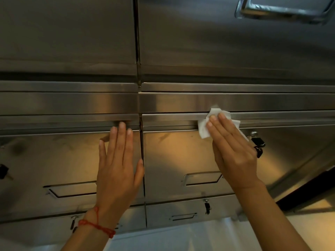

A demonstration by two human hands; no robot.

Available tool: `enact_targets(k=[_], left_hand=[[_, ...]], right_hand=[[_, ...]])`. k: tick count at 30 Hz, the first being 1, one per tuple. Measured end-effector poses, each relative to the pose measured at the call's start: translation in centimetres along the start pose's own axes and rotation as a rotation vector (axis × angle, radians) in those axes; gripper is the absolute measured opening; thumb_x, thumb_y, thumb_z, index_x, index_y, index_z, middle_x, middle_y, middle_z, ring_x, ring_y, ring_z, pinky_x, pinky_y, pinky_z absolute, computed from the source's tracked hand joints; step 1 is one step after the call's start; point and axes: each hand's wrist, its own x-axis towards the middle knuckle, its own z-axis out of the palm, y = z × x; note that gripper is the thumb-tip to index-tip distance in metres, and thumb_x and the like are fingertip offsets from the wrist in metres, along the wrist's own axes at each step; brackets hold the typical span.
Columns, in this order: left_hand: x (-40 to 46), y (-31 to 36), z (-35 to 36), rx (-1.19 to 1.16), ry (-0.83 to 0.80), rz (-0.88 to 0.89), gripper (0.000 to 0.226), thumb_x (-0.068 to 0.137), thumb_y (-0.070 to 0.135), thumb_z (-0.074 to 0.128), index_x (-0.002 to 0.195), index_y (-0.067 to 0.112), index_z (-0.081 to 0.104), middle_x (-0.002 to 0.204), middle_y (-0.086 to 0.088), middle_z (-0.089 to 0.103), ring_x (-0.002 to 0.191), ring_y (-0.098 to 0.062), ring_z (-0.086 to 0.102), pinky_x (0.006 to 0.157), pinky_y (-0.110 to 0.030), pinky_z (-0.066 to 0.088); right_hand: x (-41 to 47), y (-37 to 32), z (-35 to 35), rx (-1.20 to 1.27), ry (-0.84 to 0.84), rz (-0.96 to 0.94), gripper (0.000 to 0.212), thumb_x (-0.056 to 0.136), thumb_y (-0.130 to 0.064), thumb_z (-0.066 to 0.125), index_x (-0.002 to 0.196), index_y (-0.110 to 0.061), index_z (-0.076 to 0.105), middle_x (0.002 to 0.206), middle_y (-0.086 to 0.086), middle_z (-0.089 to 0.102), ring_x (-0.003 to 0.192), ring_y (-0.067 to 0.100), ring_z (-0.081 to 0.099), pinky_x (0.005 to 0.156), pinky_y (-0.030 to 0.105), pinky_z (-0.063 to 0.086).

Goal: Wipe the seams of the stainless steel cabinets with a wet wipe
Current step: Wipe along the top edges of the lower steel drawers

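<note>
Stainless steel cabinets (pixel 181 156) fill the head view, split by a vertical seam (pixel 142 147) and horizontal seams (pixel 272 111). My right hand (pixel 233 151) presses a white wet wipe (pixel 204 126) flat against the horizontal seam at the top edge of the right-hand door. The fingers lie straight over the wipe. My left hand (pixel 118 160) rests flat and open on the left-hand door, just left of the vertical seam, with fingertips touching the door's top lip. A red string bracelet is on the left wrist.
Keys (pixel 258 144) hang from a lock right beside my right hand. Recessed handles (pixel 202 178) sit in each door, and more locks with keys (pixel 207 205) are on the lower row. Another key (pixel 3 171) hangs at the far left. A pale floor (pixel 181 238) shows below.
</note>
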Motion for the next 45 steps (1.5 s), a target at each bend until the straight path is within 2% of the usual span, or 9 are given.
enact_targets(k=[3, 9, 15, 21, 27, 34, 40, 45], left_hand=[[0.0, 0.0, -0.1, 0.001, -0.003, 0.004, 0.063, 0.087, 0.026, 0.036, 0.141, -0.002, 0.021, 0.149, -0.021, 0.018, 0.140, -0.028, 0.011, 0.113, -0.045, 0.006], [0.1, 0.0, -0.1, 0.004, -0.002, 0.010, 0.063, 0.086, 0.026, 0.036, 0.141, -0.002, 0.021, 0.148, -0.021, 0.018, 0.140, -0.028, 0.011, 0.113, -0.044, 0.005], [0.0, 0.1, 0.1, 0.008, 0.008, 0.009, 0.064, 0.087, 0.025, 0.037, 0.141, -0.004, 0.020, 0.149, -0.022, 0.016, 0.140, -0.030, 0.010, 0.113, -0.047, 0.007], [0.1, -0.1, 0.1, 0.010, 0.018, 0.019, 0.064, 0.086, 0.025, 0.037, 0.141, -0.002, 0.019, 0.148, -0.021, 0.017, 0.140, -0.028, 0.011, 0.113, -0.045, 0.006], [0.0, -0.1, 0.2, 0.014, 0.023, 0.022, 0.063, 0.087, 0.025, 0.037, 0.142, -0.001, 0.020, 0.148, -0.023, 0.019, 0.139, -0.030, 0.012, 0.113, -0.045, 0.005], [0.0, -0.1, 0.2, 0.013, 0.000, 0.011, 0.065, 0.087, 0.027, 0.036, 0.143, 0.000, 0.016, 0.149, -0.021, 0.016, 0.140, -0.028, 0.009, 0.113, -0.044, 0.004], [0.0, -0.1, 0.0, 0.012, -0.004, 0.012, 0.064, 0.087, 0.026, 0.036, 0.142, 0.000, 0.016, 0.149, -0.021, 0.017, 0.140, -0.029, 0.010, 0.113, -0.045, 0.006], [0.0, -0.1, -0.1, 0.002, -0.014, 0.010, 0.063, 0.088, 0.027, 0.036, 0.142, 0.000, 0.019, 0.149, -0.021, 0.018, 0.140, -0.029, 0.011, 0.112, -0.045, 0.007]], right_hand=[[-0.2, 0.9, -0.3, -0.017, -0.031, -0.024, 0.030, 0.082, 0.005, 0.066, 0.112, 0.006, 0.063, 0.121, 0.021, 0.057, 0.116, 0.034, 0.053, 0.096, 0.050, 0.044], [-0.6, 0.8, -0.5, -0.006, 0.001, 0.071, 0.026, 0.086, 0.003, 0.060, 0.112, 0.006, 0.062, 0.120, 0.022, 0.058, 0.116, 0.035, 0.053, 0.094, 0.049, 0.047], [-0.3, 1.2, -0.3, -0.023, -0.036, -0.022, 0.035, 0.078, 0.008, 0.071, 0.112, 0.006, 0.063, 0.120, 0.022, 0.058, 0.115, 0.035, 0.053, 0.095, 0.051, 0.045], [-1.1, 2.5, -1.2, -0.041, -0.030, 0.018, 0.031, 0.084, 0.006, 0.062, 0.115, 0.003, 0.060, 0.124, 0.018, 0.053, 0.118, 0.033, 0.050, 0.097, 0.046, 0.044], [-0.9, 1.6, -0.7, -0.014, -0.001, 0.071, 0.036, 0.077, 0.011, 0.068, 0.112, 0.006, 0.062, 0.122, 0.020, 0.054, 0.116, 0.035, 0.051, 0.094, 0.050, 0.046], [0.4, -0.9, 0.6, 0.048, 0.035, -0.001, 0.027, 0.084, 0.003, 0.065, 0.111, 0.004, 0.063, 0.119, 0.020, 0.059, 0.115, 0.033, 0.054, 0.097, 0.046, 0.045], [0.0, 0.1, 0.2, 0.024, -0.025, -0.019, 0.029, 0.085, 0.002, 0.064, 0.114, 0.003, 0.062, 0.122, 0.020, 0.058, 0.118, 0.032, 0.053, 0.101, 0.045, 0.042], [-0.5, 0.9, -0.6, 0.013, -0.040, 0.072, 0.027, 0.087, 0.001, 0.058, 0.114, 0.004, 0.062, 0.124, 0.018, 0.055, 0.119, 0.032, 0.051, 0.097, 0.047, 0.046]])
